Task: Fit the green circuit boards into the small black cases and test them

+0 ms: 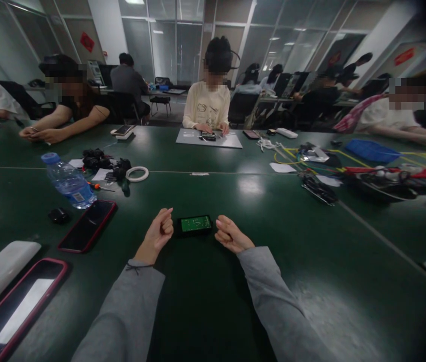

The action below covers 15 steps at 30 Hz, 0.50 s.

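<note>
A green circuit board in a black casing (195,224) lies flat on the dark green table between my hands. Just left of it is my left hand (157,232), its fingers curled into a loose fist. My right hand (231,234) is curled the same way close to the casing's right end. Neither hand appears to touch the casing, and nothing shows between the fingers of either one.
Left of me are phones (88,226), a white power bank (4,266), a water bottle (68,181) and a tape roll (137,174). A screwdriver (98,186) lies near black parts. Cables and a blue tray (371,151) are far right. Several people sit around.
</note>
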Each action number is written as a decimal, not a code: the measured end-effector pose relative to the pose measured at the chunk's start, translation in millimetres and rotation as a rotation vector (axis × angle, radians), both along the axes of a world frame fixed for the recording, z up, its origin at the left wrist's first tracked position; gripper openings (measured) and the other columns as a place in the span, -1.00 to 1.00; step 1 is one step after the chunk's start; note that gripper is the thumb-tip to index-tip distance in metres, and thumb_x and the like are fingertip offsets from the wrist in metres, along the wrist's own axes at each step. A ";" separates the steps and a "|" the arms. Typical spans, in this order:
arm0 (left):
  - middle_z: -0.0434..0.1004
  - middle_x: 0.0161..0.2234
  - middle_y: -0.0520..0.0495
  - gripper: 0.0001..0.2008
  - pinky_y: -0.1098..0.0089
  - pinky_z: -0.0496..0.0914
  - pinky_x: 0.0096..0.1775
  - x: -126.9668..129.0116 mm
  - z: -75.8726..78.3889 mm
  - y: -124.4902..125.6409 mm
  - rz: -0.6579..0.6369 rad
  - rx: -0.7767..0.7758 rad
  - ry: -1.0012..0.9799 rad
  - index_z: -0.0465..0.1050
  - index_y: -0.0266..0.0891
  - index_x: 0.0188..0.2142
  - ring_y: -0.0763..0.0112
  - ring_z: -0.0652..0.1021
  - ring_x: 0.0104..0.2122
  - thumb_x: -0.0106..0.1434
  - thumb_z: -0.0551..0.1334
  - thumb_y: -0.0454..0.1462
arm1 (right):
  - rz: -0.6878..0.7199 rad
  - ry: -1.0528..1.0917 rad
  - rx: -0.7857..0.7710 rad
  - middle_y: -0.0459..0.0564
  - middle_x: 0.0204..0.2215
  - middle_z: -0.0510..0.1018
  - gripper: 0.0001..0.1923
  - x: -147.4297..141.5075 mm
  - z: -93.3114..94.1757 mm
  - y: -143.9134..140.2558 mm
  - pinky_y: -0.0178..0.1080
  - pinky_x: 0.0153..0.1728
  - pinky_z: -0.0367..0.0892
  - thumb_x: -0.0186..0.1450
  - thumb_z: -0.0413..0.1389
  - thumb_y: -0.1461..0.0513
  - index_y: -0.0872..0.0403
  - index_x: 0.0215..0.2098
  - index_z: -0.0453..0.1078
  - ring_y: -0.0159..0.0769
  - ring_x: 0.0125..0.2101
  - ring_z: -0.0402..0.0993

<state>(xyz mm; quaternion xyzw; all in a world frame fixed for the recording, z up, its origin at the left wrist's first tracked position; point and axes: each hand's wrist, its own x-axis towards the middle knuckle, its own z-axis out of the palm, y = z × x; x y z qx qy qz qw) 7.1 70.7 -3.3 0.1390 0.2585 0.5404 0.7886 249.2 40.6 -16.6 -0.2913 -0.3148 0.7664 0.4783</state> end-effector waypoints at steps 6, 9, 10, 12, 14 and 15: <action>-0.13 -0.66 0.22 -0.53 0.57 -0.06 -0.67 -0.5 0.0 -0.3 0.111 0.103 0.227 -0.07 -0.22 -0.56 0.71 0.05 -0.71 0.01 0.34 -0.35 | -0.075 0.014 -0.010 -0.35 -0.73 -0.11 -0.40 1.8 -0.9 3.0 -0.36 -0.64 -0.27 0.10 0.27 0.19 0.06 -0.53 -0.20 -0.63 -0.75 -0.29; -0.09 -0.65 0.22 -0.54 0.57 -0.06 -0.66 0.6 -0.8 -1.4 0.150 0.158 0.357 -0.03 -0.22 -0.57 0.69 0.06 -0.70 -0.01 0.36 -0.32 | -0.059 0.018 -0.015 -0.35 -0.73 -0.10 -0.42 1.4 -0.8 3.6 -0.36 -0.64 -0.25 0.10 0.26 0.19 0.06 -0.53 -0.18 -0.63 -0.75 -0.27; -0.07 -0.65 0.21 -0.55 0.57 -0.05 -0.66 1.7 -1.1 -2.0 0.146 0.180 0.397 -0.02 -0.22 -0.57 0.69 0.07 -0.70 0.00 0.36 -0.30 | -0.049 0.018 -0.014 -0.35 -0.73 -0.10 -0.43 1.0 -0.7 3.8 -0.36 -0.64 -0.25 0.11 0.26 0.19 0.06 -0.53 -0.17 -0.63 -0.75 -0.26; -0.04 -0.66 0.20 -0.56 0.58 -0.02 -0.65 4.6 -1.0 -3.4 0.124 0.223 0.470 0.00 -0.23 -0.58 0.68 0.09 -0.69 0.01 0.35 -0.27 | -0.039 0.020 -0.013 -0.34 -0.72 -0.09 -0.44 0.0 -0.3 4.3 -0.36 -0.63 -0.24 0.12 0.25 0.19 0.06 -0.53 -0.17 -0.63 -0.75 -0.24; 0.01 -0.66 0.19 -0.58 0.58 -0.01 -0.64 7.2 -0.1 -4.8 0.096 0.249 0.524 0.03 -0.24 -0.59 0.67 0.11 -0.68 0.01 0.35 -0.25 | -0.040 0.018 -0.016 -0.35 -0.72 -0.08 -0.44 -1.2 0.2 4.9 -0.37 -0.64 -0.24 0.11 0.25 0.19 0.06 -0.53 -0.16 -0.63 -0.74 -0.24; 0.04 -0.65 0.18 -0.58 0.59 -0.02 -0.64 8.2 0.6 -5.5 0.085 0.257 0.543 0.05 -0.24 -0.60 0.67 0.11 -0.67 0.00 0.36 -0.25 | -0.040 0.014 -0.019 -0.35 -0.72 -0.07 -0.44 -1.8 0.5 5.2 -0.37 -0.64 -0.24 0.11 0.26 0.19 0.06 -0.53 -0.16 -0.64 -0.75 -0.25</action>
